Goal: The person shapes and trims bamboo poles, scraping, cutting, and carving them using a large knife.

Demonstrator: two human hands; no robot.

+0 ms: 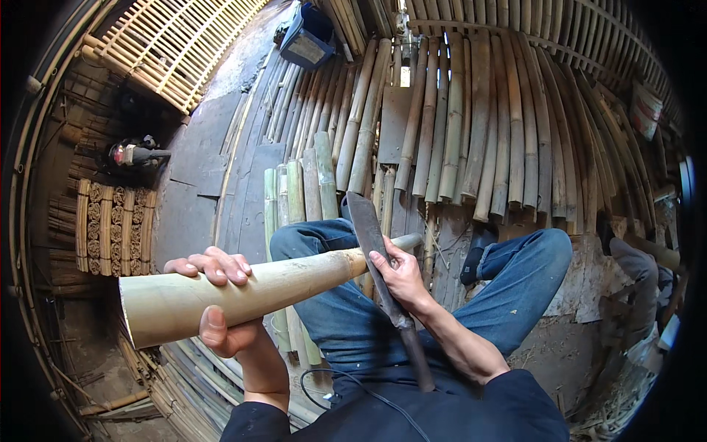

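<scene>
Left grip (237, 340) around bamboo pole (291, 289), near its left end

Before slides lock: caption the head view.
Left hand gripping a bamboo pole, right hand holding a knife crossing it.

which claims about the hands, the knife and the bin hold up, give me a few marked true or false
1. The left hand grips a thick bamboo tube. True.
2. The right hand is empty. False: the right hand holds a long knife.
3. The knife's handle points toward the person's body. True.
4. The bin near the top edge is red. False: the bin is blue.
</scene>
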